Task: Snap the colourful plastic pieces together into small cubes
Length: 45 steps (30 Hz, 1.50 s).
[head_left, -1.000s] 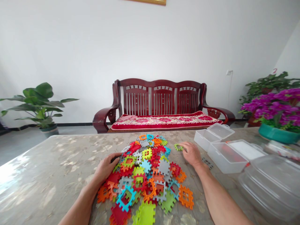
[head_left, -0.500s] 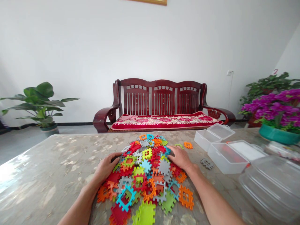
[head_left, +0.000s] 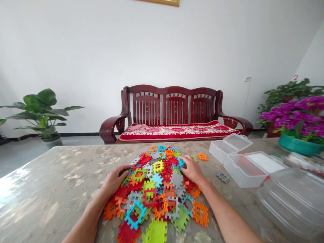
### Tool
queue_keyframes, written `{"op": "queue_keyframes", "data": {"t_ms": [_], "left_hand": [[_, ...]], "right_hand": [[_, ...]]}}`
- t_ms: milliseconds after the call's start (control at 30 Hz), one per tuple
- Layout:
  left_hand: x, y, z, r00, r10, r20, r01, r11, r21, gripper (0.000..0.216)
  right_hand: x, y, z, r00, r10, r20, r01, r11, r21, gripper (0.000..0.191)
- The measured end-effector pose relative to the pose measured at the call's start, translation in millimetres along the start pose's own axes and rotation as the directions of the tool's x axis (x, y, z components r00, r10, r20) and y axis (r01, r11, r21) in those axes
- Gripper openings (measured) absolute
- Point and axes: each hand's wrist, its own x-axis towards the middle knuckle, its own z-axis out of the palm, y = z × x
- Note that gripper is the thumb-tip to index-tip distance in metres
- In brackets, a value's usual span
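Observation:
A heap of notched plastic puzzle tiles [head_left: 157, 180] in red, green, orange, blue and grey covers the middle of the table, many with window-like cutouts. On its right flank, my right hand [head_left: 191, 169] pinches a blue notched tile [head_left: 180, 162] between thumb and fingers. My left hand [head_left: 115, 179] rests against the heap's left edge, thumb and fingers apart, with nothing visibly held; its fingertips are partly hidden at the tiles. A yellow-green tile [head_left: 158, 166] with a window cutout lies on top between the hands. Nearer me are a blue frame tile [head_left: 136, 215] and an orange window tile [head_left: 200, 213].
Clear plastic boxes [head_left: 244, 173] with open lids stand on the right of the patterned table [head_left: 63, 185]. A large transparent lid [head_left: 293, 199] lies nearer. Loose grey [head_left: 223, 177] and orange tiles [head_left: 202, 157] lie beside the heap. A purple flower pot [head_left: 301, 144] stands far right.
My right hand has closed on the blue tile and raised it slightly at the heap's right flank. The left hand has stayed in place.

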Motion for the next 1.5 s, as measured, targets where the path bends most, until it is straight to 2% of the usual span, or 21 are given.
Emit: {"op": "queue_keyframes", "data": {"t_ms": [133, 233, 533, 667, 800, 900, 1000, 1133, 1267, 1500], "left_hand": [[0, 0, 0, 1.0, 0.009, 0.009, -0.009, 1.0, 0.004, 0.042], [0, 2, 0, 1.0, 0.014, -0.004, -0.014, 1.0, 0.012, 0.041], [1, -2, 1, 1.0, -0.003, 0.025, 0.002, 1.0, 0.028, 0.042], [1, -1, 1, 1.0, 0.002, 0.021, -0.003, 1.0, 0.023, 0.042], [0, 2, 0, 1.0, 0.008, 0.013, -0.008, 1.0, 0.019, 0.042], [-1, 4, -1, 1.0, 0.008, 0.005, -0.009, 1.0, 0.021, 0.041], [-1, 3, -1, 1.0, 0.002, -0.006, -0.002, 1.0, 0.014, 0.041], [0, 0, 0, 1.0, 0.003, 0.009, -0.003, 1.0, -0.001, 0.042], [1, -2, 1, 1.0, -0.005, 0.016, 0.005, 1.0, 0.016, 0.042], [-1, 4, 0, 1.0, 0.001, 0.016, -0.002, 0.999, 0.033, 0.042]], "right_hand": [[0, 3, 5, 0.983, -0.1, -0.157, 0.12, 0.985, 0.126, 0.057], [-1, 4, 5, 0.966, -0.155, -0.207, 0.19, 0.969, 0.16, 0.061], [-2, 8, -3, 0.958, -0.124, -0.258, 0.184, 0.957, 0.226, 0.051], [-2, 10, -3, 0.977, -0.067, -0.205, 0.128, 0.946, 0.298, 0.045], [-2, 14, 1, 0.994, -0.018, -0.112, 0.049, 0.959, 0.281, 0.036], [-4, 18, 1, 0.992, -0.001, -0.129, 0.034, 0.966, 0.257, 0.026], [-5, 17, -3, 0.987, 0.008, -0.161, 0.026, 0.978, 0.205, 0.024], [-5, 5, -8, 0.981, -0.078, -0.175, 0.102, 0.986, 0.133, 0.026], [-5, -12, -7, 0.974, -0.194, -0.116, 0.213, 0.957, 0.196, 0.029], [-5, -25, -3, 0.967, -0.247, -0.061, 0.254, 0.923, 0.288, 0.027]]}}
